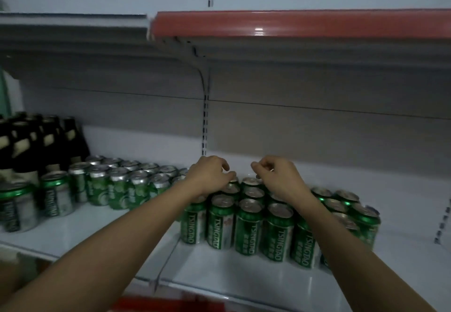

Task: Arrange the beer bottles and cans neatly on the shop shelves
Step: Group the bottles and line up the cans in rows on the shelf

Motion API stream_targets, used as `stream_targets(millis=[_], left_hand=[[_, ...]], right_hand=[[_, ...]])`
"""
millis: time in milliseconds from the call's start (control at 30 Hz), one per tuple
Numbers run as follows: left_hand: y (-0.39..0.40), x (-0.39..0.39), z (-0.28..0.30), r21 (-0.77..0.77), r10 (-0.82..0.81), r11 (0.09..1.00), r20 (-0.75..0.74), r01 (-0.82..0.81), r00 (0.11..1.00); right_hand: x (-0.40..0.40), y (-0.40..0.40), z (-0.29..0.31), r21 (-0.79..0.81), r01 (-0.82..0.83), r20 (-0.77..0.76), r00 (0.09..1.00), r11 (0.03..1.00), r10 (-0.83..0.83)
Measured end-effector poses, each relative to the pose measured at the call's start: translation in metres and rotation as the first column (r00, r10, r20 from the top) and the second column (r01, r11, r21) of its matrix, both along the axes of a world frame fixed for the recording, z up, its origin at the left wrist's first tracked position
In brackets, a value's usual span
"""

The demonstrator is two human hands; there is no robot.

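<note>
Several green Tsingtao beer cans (277, 232) stand in tight rows on the white shelf (244, 272), right of the middle. My left hand (210, 175) reaches over the rear of this group, and its curled fingers grip the top of a rear can (231, 187). My right hand (275, 177) is beside it, fingers curled just above the top of another rear can (251, 181). I cannot see whether this hand holds that can. A second group of green cans (117, 182) stands to the left. Several dark beer bottles (36, 140) stand at the far left.
An upper shelf with a red price strip (292, 24) and a grey strip (73, 27) overhangs the cans. The slotted upright (205, 126) runs down the back wall between the two bays. Bare shelf lies in front of the left cans (102, 226).
</note>
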State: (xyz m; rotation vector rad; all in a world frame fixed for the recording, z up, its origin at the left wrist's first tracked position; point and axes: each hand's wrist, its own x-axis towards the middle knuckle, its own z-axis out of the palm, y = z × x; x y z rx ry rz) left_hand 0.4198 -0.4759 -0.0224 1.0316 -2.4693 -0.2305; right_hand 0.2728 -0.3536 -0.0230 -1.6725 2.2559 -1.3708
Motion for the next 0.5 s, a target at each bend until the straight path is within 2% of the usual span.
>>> stream_targets(millis=[300,400,500], left_hand=[[-0.062,0.149,-0.017,0.056,0.285,0.958,-0.078,-0.281,0.955],[-0.083,0.202,-0.034,0.091,0.406,0.914,-0.163,-0.396,0.899],[-0.098,0.257,-0.050,0.062,0.535,0.840,-0.260,-0.539,0.804]], right_hand=[[0.137,-0.102,-0.015,0.111,-0.297,-0.040,0.952,0.948,0.303],[0.188,-0.138,-0.029,0.150,-0.393,-0.016,0.917,0.907,0.399],[0.238,-0.175,-0.046,0.189,-0.492,0.056,0.869,0.850,0.491]])
